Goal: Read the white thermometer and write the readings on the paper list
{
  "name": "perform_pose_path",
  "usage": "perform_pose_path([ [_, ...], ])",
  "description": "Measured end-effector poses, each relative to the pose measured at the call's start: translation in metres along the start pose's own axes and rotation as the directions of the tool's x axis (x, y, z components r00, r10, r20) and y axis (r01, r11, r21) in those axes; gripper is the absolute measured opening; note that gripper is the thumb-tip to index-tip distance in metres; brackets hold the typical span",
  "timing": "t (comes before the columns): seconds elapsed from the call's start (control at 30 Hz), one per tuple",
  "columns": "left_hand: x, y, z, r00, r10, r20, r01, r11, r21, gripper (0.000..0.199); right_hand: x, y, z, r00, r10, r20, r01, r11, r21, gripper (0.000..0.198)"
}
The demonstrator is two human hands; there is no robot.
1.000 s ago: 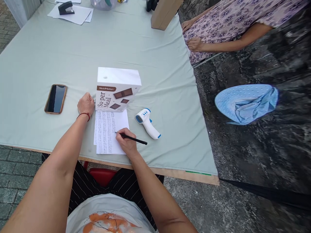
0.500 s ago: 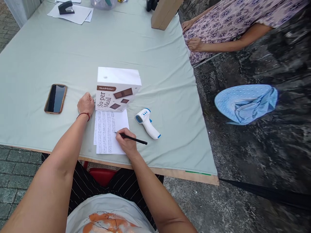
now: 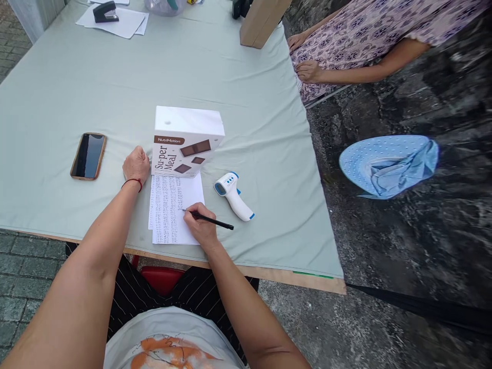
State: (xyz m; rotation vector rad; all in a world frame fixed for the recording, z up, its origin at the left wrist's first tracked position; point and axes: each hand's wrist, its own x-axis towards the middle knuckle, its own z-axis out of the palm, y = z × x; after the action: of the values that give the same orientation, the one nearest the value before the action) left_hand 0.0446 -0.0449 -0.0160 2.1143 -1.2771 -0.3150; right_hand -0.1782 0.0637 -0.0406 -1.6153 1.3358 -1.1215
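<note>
The right hand has its fingers closed around a black pen, thumb and fingertips pinched near the writing end. The barrel slants out past the knuckles toward the right, and the tip meets the page at the right edge of the dense handwriting. That page is the upper of two white sheets of paper, overlapping and slightly offset, close to the near edge of the cloth-covered counter. Columns of small, tight script cover the left part of the top sheet, and the rest is blank. The side of the hand rests on its right part.

The left hand is curled into a fist on the cloth, left of a white NutriMotion Super Meal box; its inside is hidden. A red cord bracelet circles that wrist. The box stands upright at the far end of the sheets, its lower edge hiding their tops; whether it sits on them I cannot tell.

Right of the box and pages lies a white and blue infrared thermometer. A smartphone in a brown case lies face up, left of the fist. Toward the far left, a black stapler sits on loose papers. Another person in a floral garment is at the right edge.
</note>
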Motion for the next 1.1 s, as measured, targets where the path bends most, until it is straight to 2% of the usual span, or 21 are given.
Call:
perform_pose_path([
  [0.1, 0.000, 0.000, 0.000, 1.000, -0.007, -0.005, 0.007, 1.000, -0.010, 0.024, -0.001, 0.002, 0.000, 1.000, -0.011, -0.028, 0.011, 1.000, -0.004, 0.010],
  [0.2, 0.000, 0.001, -0.002, 0.999, -0.021, -0.028, 0.020, 0.999, -0.031, 0.026, -0.003, 0.002, 0.000, 0.993, -0.028, -0.115, 0.029, 1.000, 0.001, 0.011],
  [0.27, -0.002, 0.003, -0.004, 0.999, -0.033, -0.037, 0.030, 0.997, -0.071, 0.027, -0.004, 0.000, -0.002, 0.982, -0.095, -0.160, 0.097, 0.995, 0.005, 0.011],
  [0.37, -0.004, 0.003, -0.009, 0.999, -0.035, -0.041, 0.029, 0.989, -0.148, 0.029, -0.004, -0.002, -0.007, 0.949, -0.263, -0.172, 0.267, 0.964, -0.002, 0.012],
  [0.5, -0.005, -0.005, -0.013, 0.998, 0.029, -0.053, -0.042, 0.968, -0.249, 0.029, 0.005, 0.006, -0.018, 0.929, -0.362, -0.070, 0.354, 0.929, -0.110, 0.024],
  [0.57, -0.004, -0.011, -0.013, 0.992, 0.119, -0.048, -0.129, 0.938, -0.323, 0.032, 0.012, 0.016, -0.023, 0.930, -0.366, 0.029, 0.362, 0.905, -0.224, 0.036],
  [0.63, -0.002, -0.016, -0.013, 0.972, 0.232, -0.026, -0.225, 0.903, -0.364, 0.045, 0.018, 0.027, -0.025, 0.930, -0.353, 0.107, 0.368, 0.870, -0.329, 0.046],
  [0.77, 0.001, -0.017, -0.015, 0.922, 0.370, 0.112, -0.340, 0.914, -0.221, 0.072, 0.023, 0.037, -0.025, 0.933, -0.328, 0.147, 0.359, 0.830, -0.426, 0.055],
  [0.87, 0.001, -0.012, -0.017, 0.896, 0.387, 0.219, -0.370, 0.922, -0.117, 0.077, 0.020, 0.035, -0.025, 0.942, -0.330, 0.061, 0.326, 0.861, -0.389, 0.048],
  [0.97, -0.001, -0.010, -0.019, 0.889, 0.392, 0.238, -0.378, 0.920, -0.106, 0.076, 0.018, 0.018, -0.028, 0.948, -0.309, -0.072, 0.276, 0.915, -0.293, 0.034],
  [1.03, -0.002, -0.010, -0.019, 0.886, 0.401, 0.232, -0.384, 0.916, -0.116, 0.072, 0.016, -0.008, -0.032, 0.948, -0.298, -0.107, 0.278, 0.945, -0.173, 0.026],
  [1.1, 0.001, -0.012, -0.018, 0.883, 0.409, 0.230, -0.388, 0.912, -0.131, 0.070, 0.011, -0.047, -0.040, 0.946, -0.317, -0.065, 0.319, 0.948, 0.014, 0.020],
])
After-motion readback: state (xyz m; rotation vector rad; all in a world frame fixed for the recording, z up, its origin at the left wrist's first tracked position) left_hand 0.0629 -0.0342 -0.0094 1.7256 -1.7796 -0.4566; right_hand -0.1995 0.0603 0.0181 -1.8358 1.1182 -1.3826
